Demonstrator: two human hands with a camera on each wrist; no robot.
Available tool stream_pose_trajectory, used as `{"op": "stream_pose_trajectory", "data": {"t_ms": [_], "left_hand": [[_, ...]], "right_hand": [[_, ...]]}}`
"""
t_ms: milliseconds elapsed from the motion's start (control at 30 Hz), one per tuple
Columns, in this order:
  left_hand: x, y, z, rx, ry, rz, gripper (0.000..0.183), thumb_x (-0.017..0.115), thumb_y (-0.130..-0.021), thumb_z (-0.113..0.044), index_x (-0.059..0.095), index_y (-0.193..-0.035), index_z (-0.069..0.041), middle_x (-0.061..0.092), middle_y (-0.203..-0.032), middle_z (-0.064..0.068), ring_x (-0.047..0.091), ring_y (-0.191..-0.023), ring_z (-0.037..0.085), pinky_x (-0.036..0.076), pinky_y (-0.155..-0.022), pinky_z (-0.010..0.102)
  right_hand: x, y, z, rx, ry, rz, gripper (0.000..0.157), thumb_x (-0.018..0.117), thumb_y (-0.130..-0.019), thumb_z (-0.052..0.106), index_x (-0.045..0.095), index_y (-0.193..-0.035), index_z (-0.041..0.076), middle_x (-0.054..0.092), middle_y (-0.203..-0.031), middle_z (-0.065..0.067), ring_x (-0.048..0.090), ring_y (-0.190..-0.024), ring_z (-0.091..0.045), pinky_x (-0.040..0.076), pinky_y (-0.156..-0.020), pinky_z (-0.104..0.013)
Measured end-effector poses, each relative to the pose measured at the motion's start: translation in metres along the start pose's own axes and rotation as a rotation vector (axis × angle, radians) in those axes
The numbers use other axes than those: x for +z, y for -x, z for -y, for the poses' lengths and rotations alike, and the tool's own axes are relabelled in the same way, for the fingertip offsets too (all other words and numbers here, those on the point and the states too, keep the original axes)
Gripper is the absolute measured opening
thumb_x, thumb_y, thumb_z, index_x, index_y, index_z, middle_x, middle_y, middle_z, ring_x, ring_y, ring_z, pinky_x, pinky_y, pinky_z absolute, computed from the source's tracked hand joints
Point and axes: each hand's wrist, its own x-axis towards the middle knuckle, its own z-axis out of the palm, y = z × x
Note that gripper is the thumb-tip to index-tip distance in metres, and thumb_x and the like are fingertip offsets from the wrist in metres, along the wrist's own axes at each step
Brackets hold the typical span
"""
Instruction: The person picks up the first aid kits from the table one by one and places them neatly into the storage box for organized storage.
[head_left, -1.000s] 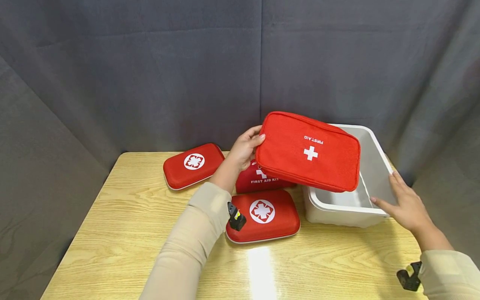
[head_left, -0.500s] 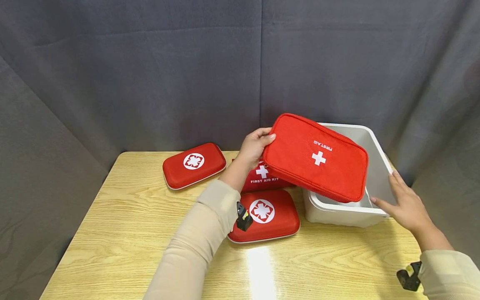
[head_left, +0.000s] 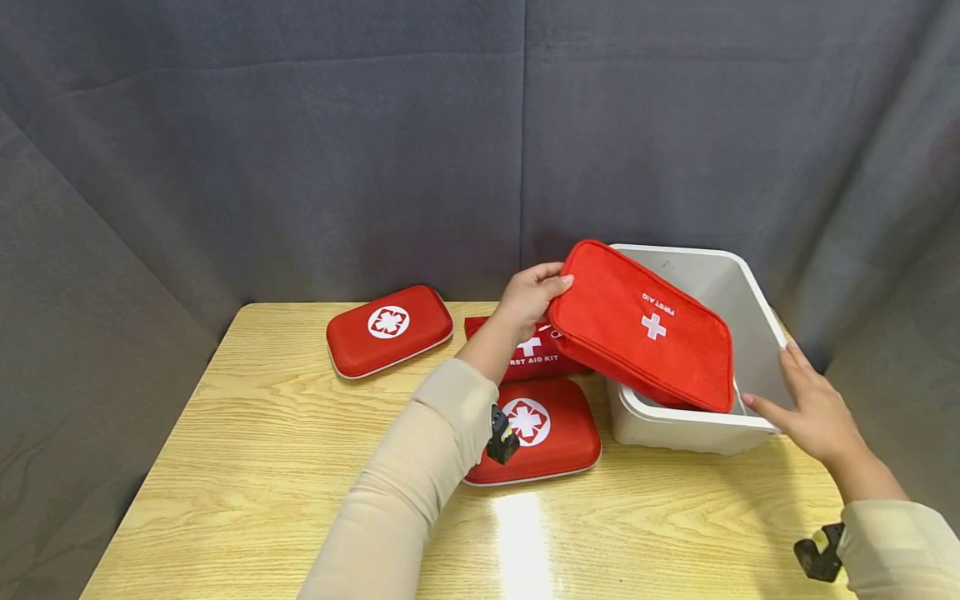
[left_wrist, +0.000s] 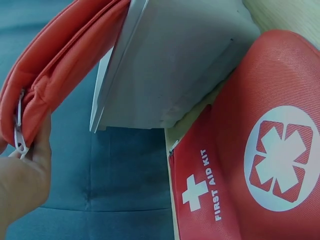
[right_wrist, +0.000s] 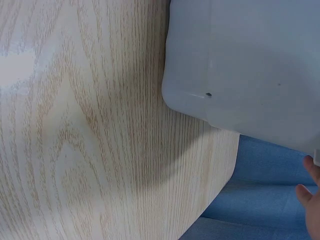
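My left hand (head_left: 534, 298) grips the left end of a red first aid bag (head_left: 645, 325) marked with a white cross. The bag is tilted, its right end lowered into the mouth of a white plastic bin (head_left: 690, 432). In the left wrist view a zipper pull (left_wrist: 20, 142) hangs by the fingers of that hand. My right hand (head_left: 813, 412) holds the bin's front right corner, its thumb over the rim and its fingers along the right side. Only some of those fingers (right_wrist: 312, 170) show at the edge of the right wrist view.
Left of the bin lie a red first aid kit pouch (head_left: 543, 362) and a hard red case (head_left: 555, 454), both partly behind my left arm. Another red case (head_left: 390, 331) lies farther left on the wooden table (head_left: 247, 467). A grey curtain (head_left: 360, 150) hangs behind.
My left hand has moved right with the first aid bag, which has tilted more steeply as its right end dropped into the bin. My right hand has stayed at the bin's corner.
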Motion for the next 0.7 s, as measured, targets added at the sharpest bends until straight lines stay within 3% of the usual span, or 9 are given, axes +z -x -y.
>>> {"op": "stream_pose_trajectory", "data": {"t_ms": [233, 433, 700], "left_hand": [[-0.003, -0.001, 0.002, -0.026, -0.016, 0.043, 0.035, 0.055, -0.081, -0.001, 0.051, -0.116, -0.001, 0.057, -0.104, 0.012, 0.056, -0.071, 0.014, 0.05, -0.065, 0.031], [0.0, 0.003, -0.001, -0.047, 0.018, 0.129, 0.045, 0.049, -0.079, 0.008, 0.042, -0.123, 0.0, 0.052, -0.11, 0.013, 0.054, -0.076, 0.016, 0.048, -0.07, 0.031], [0.008, 0.006, 0.0, -0.067, -0.004, 0.178, 0.047, 0.045, -0.079, 0.006, 0.038, -0.125, -0.005, 0.047, -0.108, 0.005, 0.049, -0.076, 0.015, 0.042, -0.06, 0.025]], "right_hand": [[-0.001, 0.0, 0.001, -0.004, -0.003, -0.011, 0.08, 0.052, -0.083, 0.035, 0.005, -0.135, -0.005, -0.001, -0.141, -0.019, 0.008, -0.121, -0.048, 0.015, -0.084, -0.066], [-0.002, 0.001, 0.001, 0.002, -0.002, -0.014, 0.081, 0.052, -0.082, 0.036, 0.004, -0.135, -0.004, -0.002, -0.141, -0.017, 0.008, -0.12, -0.049, 0.014, -0.084, -0.067], [-0.001, 0.001, 0.001, 0.0, -0.015, -0.016, 0.081, 0.053, -0.082, 0.035, 0.004, -0.135, -0.004, -0.001, -0.141, -0.018, 0.009, -0.119, -0.05, 0.013, -0.085, -0.066]]}}
